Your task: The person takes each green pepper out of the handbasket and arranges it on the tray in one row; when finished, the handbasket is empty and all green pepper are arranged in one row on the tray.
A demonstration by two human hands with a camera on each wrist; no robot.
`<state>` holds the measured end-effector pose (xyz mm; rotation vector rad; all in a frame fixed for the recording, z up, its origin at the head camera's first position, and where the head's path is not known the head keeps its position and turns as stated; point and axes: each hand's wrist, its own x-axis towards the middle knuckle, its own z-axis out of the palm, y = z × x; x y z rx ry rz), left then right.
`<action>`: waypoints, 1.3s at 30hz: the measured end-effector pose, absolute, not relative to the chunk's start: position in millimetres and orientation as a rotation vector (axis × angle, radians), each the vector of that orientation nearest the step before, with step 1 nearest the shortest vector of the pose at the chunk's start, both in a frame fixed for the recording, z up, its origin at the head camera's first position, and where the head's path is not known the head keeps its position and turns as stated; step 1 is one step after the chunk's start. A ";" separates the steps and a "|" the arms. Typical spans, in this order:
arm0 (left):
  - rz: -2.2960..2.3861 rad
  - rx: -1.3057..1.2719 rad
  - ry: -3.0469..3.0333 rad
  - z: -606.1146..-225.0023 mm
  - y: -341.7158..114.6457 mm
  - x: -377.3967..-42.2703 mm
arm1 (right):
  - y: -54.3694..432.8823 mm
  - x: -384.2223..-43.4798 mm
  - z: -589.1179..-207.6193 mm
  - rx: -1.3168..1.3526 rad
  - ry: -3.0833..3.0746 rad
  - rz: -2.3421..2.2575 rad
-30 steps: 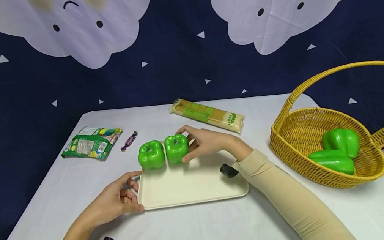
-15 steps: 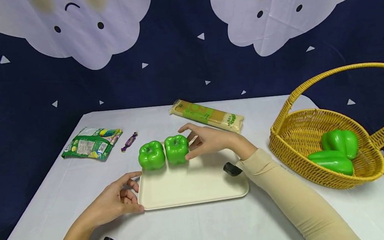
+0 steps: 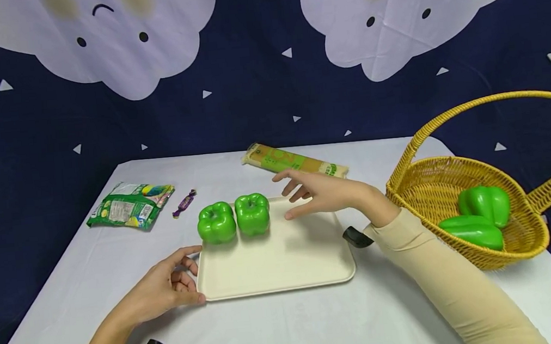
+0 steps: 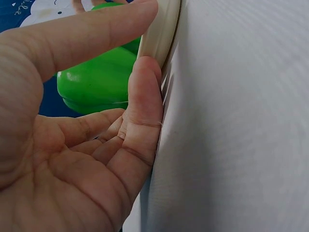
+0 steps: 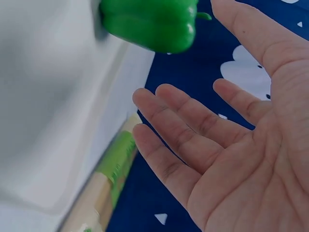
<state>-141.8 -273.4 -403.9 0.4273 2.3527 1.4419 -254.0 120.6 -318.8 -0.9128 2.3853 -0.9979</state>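
Note:
Two green bell peppers stand side by side at the far left of a cream tray (image 3: 274, 270): the left pepper (image 3: 216, 223) and the right pepper (image 3: 252, 214). My left hand (image 3: 160, 288) holds the tray's left edge, thumb at the near corner and a finger farther up the side; in the left wrist view the thumb and a fingertip (image 4: 146, 82) meet the rim (image 4: 161, 29). My right hand (image 3: 323, 189) hovers over the tray's far right part, fingers spread and holding nothing. The right wrist view shows its bare palm and a pepper (image 5: 149, 21) beyond the fingertips.
A wicker basket (image 3: 408, 226) with a tall handle stands at the right, two green peppers (image 3: 485, 205) inside. A long noodle-like packet (image 3: 274, 158) lies behind the tray. At the back left are a green snack bag (image 3: 131, 206) and a purple wrapped candy (image 3: 185, 203).
My right hand has let go of the right pepper and drawn away to the right, its fingers spreading. The peppers, the tray and my left hand stay in place.

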 end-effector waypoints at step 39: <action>1.462 0.415 2.321 -405.5 -275.2 -143.0 | 224.7 -219.6 -270.6 -0.814 2.691 -0.766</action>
